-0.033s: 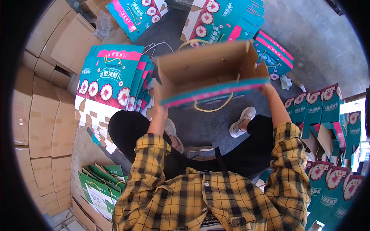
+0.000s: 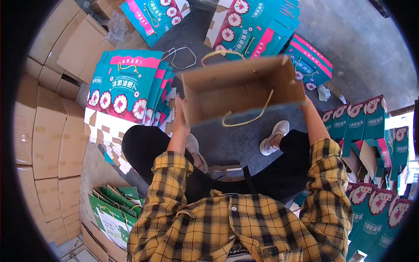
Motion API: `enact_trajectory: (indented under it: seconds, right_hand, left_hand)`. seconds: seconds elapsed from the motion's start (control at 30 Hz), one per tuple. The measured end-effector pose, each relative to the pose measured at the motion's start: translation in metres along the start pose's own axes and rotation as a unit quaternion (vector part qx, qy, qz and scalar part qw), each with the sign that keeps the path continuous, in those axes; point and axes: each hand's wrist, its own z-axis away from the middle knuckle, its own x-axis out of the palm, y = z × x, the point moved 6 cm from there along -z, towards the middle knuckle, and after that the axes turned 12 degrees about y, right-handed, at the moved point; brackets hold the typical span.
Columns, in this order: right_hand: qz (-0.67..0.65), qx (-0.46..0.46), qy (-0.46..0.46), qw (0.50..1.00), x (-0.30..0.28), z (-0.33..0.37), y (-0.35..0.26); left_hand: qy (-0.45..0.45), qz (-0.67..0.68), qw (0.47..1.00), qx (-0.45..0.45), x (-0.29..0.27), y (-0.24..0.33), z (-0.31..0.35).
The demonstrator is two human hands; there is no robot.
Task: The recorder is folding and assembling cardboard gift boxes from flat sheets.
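In front of me, above the floor, I hold a gift carton (image 2: 235, 94) with its open top turned toward me. Its bare brown inside shows, and a yellow cord handle hangs at each long side. My left hand (image 2: 180, 118) is pressed to the carton's left end. At the opposite end my right hand (image 2: 306, 106) grips the right side; its fingers are mostly hidden behind the board. Left of the carton stands a stack of flat teal and pink cartons (image 2: 124, 87) with white bottom flaps.
Brown cardboard boxes (image 2: 48, 135) are piled along the left. Green cartons (image 2: 109, 214) stand at lower left. More flat teal cartons (image 2: 257, 26) lie beyond my hands, beside a single teal carton (image 2: 312, 59). Rows of set-up teal cartons (image 2: 364, 122) fill the right. A white cord loop (image 2: 185, 61) lies on the floor.
The carton has tilted in my hands: its teal and pink near edge has turned out of sight, and more of the inside shows. Its far edge has come slightly nearer.
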Motion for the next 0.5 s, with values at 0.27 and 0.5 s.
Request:
enact_trajectory:
  seconds: [0.27,0.5]
  right_hand:
    - [0.059,0.264,0.027,0.962,0.029,0.001,0.002]
    - [-0.013,0.289,0.040,0.957,0.023,-0.008,0.031]
  left_hand:
    - [-0.013,-0.062,0.996,-0.067,0.012,-0.002,0.028]
    - [-0.012,-0.063,0.993,-0.102,0.001,-0.023,0.010]
